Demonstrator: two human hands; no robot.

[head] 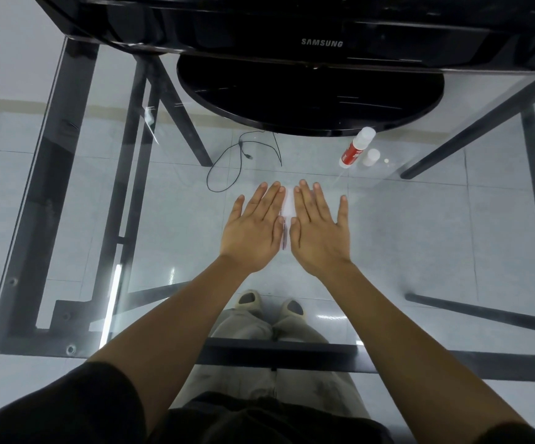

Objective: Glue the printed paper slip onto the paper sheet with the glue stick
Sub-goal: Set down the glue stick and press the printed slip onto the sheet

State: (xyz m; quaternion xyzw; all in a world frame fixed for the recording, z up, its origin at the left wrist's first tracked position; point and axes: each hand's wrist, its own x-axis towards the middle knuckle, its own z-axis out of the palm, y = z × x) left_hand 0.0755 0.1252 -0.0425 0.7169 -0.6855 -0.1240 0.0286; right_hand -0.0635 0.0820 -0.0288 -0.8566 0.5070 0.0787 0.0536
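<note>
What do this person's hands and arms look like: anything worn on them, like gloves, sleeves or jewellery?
Nothing is worn on the left hand or the right hand: no gloves, and no rings, watch or bracelet show. The arms are uncovered up to a black left sleeve and a black right sleeve, which are plain and unmarked.

The monitor base blocks your twelve o'clock, with the glue stick and cap at one. You pass freely at nine.

Sleeves: short, black cloth is worn on both upper arms.
Top: black.
Trousers: pale grey-beige, loosely cut, faintly smudged at the thighs.
Shoes: beige slip-ons with dark openings.
Left hand, right hand: kept bare.
</note>
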